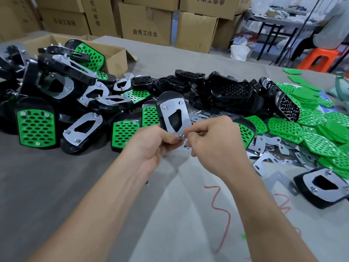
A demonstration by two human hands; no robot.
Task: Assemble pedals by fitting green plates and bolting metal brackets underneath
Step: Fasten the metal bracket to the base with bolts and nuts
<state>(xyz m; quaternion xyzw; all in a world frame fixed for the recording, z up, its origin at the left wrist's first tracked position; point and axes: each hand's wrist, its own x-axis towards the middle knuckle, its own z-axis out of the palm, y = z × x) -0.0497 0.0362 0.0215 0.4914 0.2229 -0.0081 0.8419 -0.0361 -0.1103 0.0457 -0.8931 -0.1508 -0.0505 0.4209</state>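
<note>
The grip on the left hand [149, 146] is closed round the near end of a black pedal [168, 96], which is held up off the table [75, 186] with its underside turned toward the person. The right hand [213, 140] has thumb and forefinger pinched together on a small nut [182, 136] at the near corner of the shiny bracket [184, 118] lying flat against that underside. The pedal's long axis runs up and away from both hands, leaning a little to the left, so the nut sits at its lowest point, right between the two hands and at the right hand's fingertips. That, I'd say, is what matters here: the right hand is the one placed to turn the nut, while the left hand only has to keep the pedal from twisting with it. Another nut [165, 106] already sits at the far left corner of the bracket. The slot at the far right corner looks bare, though I can't be sure. The pedal's top face is turned away, so I can't see its green plate. Finished pedals [35, 127] are heaped to the left, and loose green plates [302, 129] and spare brackets [272, 154] lie to the right.
</note>
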